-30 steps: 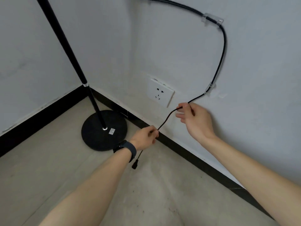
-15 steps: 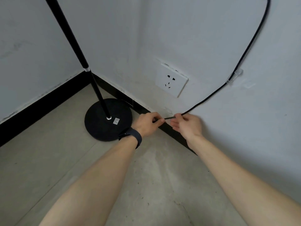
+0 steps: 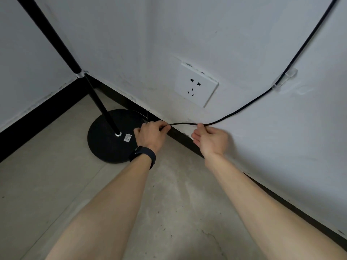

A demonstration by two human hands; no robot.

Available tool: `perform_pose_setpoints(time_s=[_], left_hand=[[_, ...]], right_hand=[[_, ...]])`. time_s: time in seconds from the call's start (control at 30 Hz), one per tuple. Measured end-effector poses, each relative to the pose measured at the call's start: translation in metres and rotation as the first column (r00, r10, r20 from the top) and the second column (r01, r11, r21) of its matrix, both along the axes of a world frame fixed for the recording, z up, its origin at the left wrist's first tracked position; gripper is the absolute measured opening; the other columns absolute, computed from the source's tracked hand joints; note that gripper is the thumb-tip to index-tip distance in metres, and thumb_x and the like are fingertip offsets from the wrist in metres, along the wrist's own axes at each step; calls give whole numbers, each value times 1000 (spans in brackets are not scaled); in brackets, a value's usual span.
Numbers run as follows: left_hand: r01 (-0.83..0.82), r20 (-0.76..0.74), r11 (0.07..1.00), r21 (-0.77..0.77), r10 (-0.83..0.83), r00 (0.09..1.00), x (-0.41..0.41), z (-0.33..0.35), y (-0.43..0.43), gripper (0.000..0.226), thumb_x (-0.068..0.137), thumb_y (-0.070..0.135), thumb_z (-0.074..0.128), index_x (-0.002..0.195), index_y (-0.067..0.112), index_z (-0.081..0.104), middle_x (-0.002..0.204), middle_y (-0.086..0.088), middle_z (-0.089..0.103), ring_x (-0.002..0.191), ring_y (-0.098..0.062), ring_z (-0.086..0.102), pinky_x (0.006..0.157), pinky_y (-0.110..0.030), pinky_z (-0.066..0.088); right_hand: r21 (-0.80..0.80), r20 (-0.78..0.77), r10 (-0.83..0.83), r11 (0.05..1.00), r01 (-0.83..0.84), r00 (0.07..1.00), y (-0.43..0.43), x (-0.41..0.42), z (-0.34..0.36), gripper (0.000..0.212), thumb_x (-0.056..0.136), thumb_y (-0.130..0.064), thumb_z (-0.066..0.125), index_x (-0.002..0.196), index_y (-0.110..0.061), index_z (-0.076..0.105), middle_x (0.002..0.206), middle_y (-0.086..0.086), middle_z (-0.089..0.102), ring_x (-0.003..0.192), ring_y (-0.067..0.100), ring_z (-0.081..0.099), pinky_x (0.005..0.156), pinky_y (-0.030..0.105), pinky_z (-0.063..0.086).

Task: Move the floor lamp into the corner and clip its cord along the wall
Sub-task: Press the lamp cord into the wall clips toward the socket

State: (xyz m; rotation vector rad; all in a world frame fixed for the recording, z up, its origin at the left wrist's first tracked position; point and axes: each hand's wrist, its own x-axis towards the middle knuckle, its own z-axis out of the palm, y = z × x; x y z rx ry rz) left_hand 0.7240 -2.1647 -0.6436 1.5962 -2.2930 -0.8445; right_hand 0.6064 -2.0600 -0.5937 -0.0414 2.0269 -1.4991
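The black floor lamp stands in the corner, its round base (image 3: 109,139) on the floor and its pole (image 3: 62,49) rising up to the left. Its black cord (image 3: 249,104) runs down the right wall through a clear clip (image 3: 284,78), then sweeps low along the wall's foot. My left hand (image 3: 152,135), with a dark wristband, is closed on the cord's end portion beside the base. My right hand (image 3: 210,137) pinches the cord a short way to the right. The stretch between my hands lies just above the black skirting. The plug is hidden.
A white wall socket (image 3: 196,85) sits on the right wall above my hands. Black skirting (image 3: 43,117) lines both walls. The floor is bare grey concrete (image 3: 169,203).
Both hands have dropped from mid-wall to the foot of the wall, drawing the cord down. The hanging plug end is out of sight. The view has tilted down, so the upper clip left the frame.
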Motion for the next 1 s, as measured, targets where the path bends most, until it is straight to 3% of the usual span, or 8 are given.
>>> perform_pose_setpoints(time_s=[0.13,0.23,0.33,0.6,0.67,0.77,0.9,1.0], left_hand=[[-14,-28,996,86,17,999,-8,4,5,25,95,46,57,110,35,74,109,4,75,106,-23,64,93,-33,35],[0,-99,990,139,13,995,-11,8,5,27,94,44,60,113,34,75,112,2,75,105,-24,67,93,-39,50],[37,-131,991,128,-20,991,-12,13,5,28,94,46,60,114,34,75,112,3,76,101,-23,69,82,-38,57],[58,46,994,-88,-54,998,-10,25,-8,38,86,62,60,107,33,75,110,-2,70,110,-28,57,88,-39,44],[-18,13,1000,-2,18,1000,-4,21,-15,46,81,63,66,111,30,71,120,-6,63,115,-29,54,92,-40,46],[-64,-244,955,288,138,960,4,14,-22,54,81,52,75,123,21,63,122,-7,59,107,-21,59,89,-30,49],[-63,-436,800,597,389,812,0,16,-16,49,89,36,73,130,13,58,112,-7,73,76,-12,71,57,-17,54],[-92,-507,747,659,532,678,-8,25,-11,44,91,27,73,128,9,57,102,-5,75,65,-10,68,53,-19,51]], right_hand=[[96,-113,58,994,-47,992,7,4,-4,30,96,-19,65,67,-26,66,72,0,73,66,19,76,79,49,64],[102,-165,161,984,-146,973,11,14,-4,24,93,-33,68,69,-27,69,78,-3,77,63,13,77,75,42,65],[61,-82,60,997,-56,995,7,12,0,27,95,-42,64,76,-24,69,79,1,77,62,16,77,63,35,64],[119,-18,-30,992,32,999,14,3,-6,29,98,-24,52,75,-14,65,74,3,75,52,16,72,54,33,62],[121,-5,-41,992,41,999,19,-1,-6,28,98,-22,51,75,-14,65,74,4,74,52,16,72,52,32,61],[156,-1,-33,987,33,999,31,-4,-7,27,98,-23,52,79,-11,66,79,7,76,53,18,73,61,39,64],[191,-34,14,982,-8,999,43,-9,-9,27,97,-27,53,81,-11,68,74,4,76,56,20,75,69,45,66],[210,-57,40,977,-28,998,47,-10,-10,30,97,-29,51,78,-13,67,71,1,76,58,21,76,72,48,65]])
